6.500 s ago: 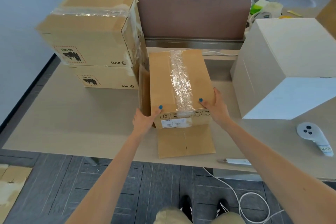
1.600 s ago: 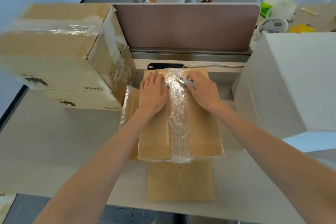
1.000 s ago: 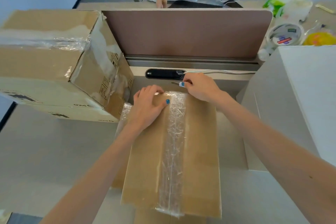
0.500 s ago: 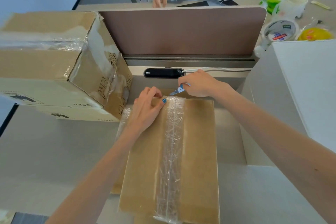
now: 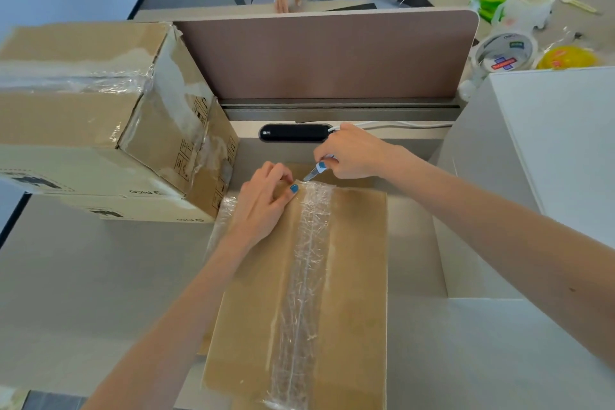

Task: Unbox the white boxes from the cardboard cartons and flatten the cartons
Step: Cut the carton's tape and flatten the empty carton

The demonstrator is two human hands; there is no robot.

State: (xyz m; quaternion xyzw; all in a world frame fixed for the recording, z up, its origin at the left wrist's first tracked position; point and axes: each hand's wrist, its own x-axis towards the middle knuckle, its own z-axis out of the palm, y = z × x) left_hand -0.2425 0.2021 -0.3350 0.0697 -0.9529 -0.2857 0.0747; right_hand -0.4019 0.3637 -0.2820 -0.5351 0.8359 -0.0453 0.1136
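— Where's the carton?
— The taped carton (image 5: 349,276) lies under the left hand (image 5: 263,206). Its fingers curl over the far edge, thumb beside the tape strip (image 5: 306,260).
— And the right hand (image 5: 356,153)?
— Just beyond those fingers, pinching a small cutter (image 5: 314,172), its tip at the tape's far end.

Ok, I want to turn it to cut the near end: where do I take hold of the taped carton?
Probably by its two long sides, coming in from left and right together: the taped carton lies lengthwise away from you, narrow across, and its flat, tape-slick top offers no grip.
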